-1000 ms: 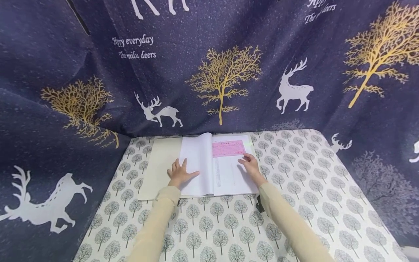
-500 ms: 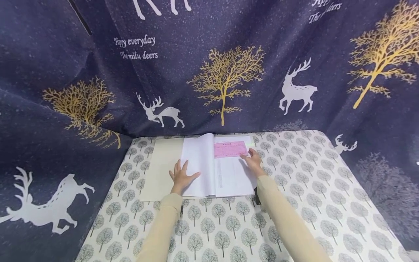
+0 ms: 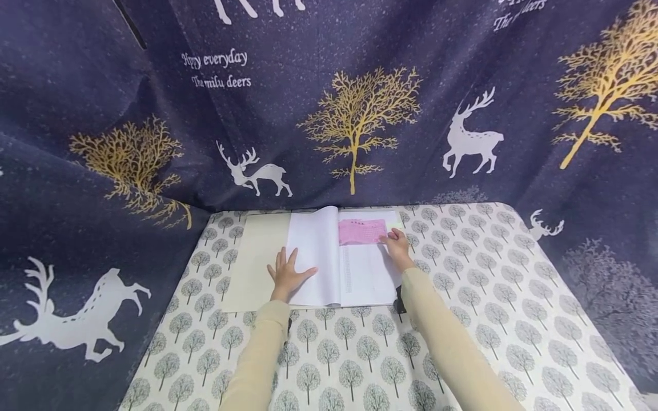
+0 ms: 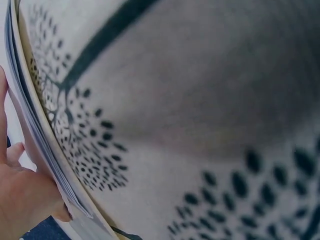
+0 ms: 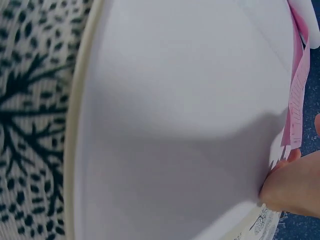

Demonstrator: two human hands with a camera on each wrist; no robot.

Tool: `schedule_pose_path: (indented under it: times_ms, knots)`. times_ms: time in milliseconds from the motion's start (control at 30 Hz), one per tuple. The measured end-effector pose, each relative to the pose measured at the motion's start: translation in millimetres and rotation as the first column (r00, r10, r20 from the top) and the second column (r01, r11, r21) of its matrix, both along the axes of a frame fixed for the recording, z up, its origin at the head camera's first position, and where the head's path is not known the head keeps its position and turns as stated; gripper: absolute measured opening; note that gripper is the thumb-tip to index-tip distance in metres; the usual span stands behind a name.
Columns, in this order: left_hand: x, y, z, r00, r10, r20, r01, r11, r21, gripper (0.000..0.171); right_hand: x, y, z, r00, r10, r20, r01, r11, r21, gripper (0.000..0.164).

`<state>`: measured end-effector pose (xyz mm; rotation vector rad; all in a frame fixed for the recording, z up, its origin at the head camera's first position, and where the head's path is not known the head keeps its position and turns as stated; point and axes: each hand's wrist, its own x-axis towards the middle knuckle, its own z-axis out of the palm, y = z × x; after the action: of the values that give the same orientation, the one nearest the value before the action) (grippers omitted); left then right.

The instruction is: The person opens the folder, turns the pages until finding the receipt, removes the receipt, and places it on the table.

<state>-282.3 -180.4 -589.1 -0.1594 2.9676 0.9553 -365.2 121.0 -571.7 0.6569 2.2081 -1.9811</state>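
An open document folder [image 3: 259, 240] with bound white pages lies on the table, one page [image 3: 312, 245] curving up toward the spine. On that left-hand page my left hand [image 3: 289, 276] rests flat with fingers spread; the left wrist view catches part of this hand [image 4: 27, 197] by the stacked page edges. A pink printed slip [image 3: 362, 231] lies on the upper part of the right-hand page [image 3: 366, 279]. My right hand [image 3: 398, 249] pinches its lower right corner. In the right wrist view the pink slip [image 5: 298, 95] bends up off the page beside my fingers [image 5: 287, 187].
A tree-patterned cloth [image 3: 349, 354] covers the table. Behind it hangs a dark blue curtain [image 3: 303, 114] with deer and golden trees. A pale green tab [image 3: 394, 225] sticks out at the folder's right edge.
My right hand has shifted slightly at the pink slip and now pinches its corner; the slip has buckled a little. The left hand stays spread on its page. The view has moved slightly.
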Motion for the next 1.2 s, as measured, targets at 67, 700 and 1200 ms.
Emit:
schedule_pose_path:
  times_ms: [67, 700, 1200]
  knots:
    - [0.3, 1, 2.0, 1.0, 0.002, -0.004, -0.002, 1.0, 0.006, 0.093, -14.9, 5, -22.7, 0.996, -0.036, -0.078, 0.031, 0.997, -0.067, 0.067]
    - [0.6, 1, 5.2, 1.0, 0.008, 0.029, -0.009, 1.0, 0.024, 0.094, 11.7, 8, 12.4, 0.998, -0.053, -0.04, 0.055, 0.997, 0.056, 0.04]
    - [0.8, 1, 2.9, 1.0, 0.006, 0.022, -0.006, 1.0, 0.031, 0.094, 22.6, 54, 14.6, 0.981, -0.191, -0.02, 0.187, 0.975, -0.117, 0.042]
